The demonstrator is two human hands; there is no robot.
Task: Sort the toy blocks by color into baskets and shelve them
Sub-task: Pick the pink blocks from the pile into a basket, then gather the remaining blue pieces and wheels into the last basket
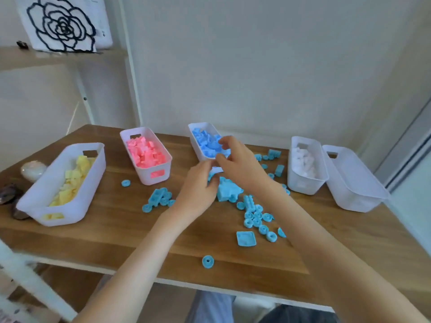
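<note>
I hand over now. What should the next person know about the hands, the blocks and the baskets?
Left hand: fingers curled over the loose blue blocks before the blue basket; grip unclear.
Right hand: curled at that basket's near end; whether it holds a block is unclear.
Done: yellow blocks, pink blocks and white blocks lie in their baskets; blue basket partly filled.
To do: bin the loose blue blocks on the table; a fifth basket shows no blocks; no basket is shelved yet.

head-worn view, angled down, table (pixel 116 231) near
</note>
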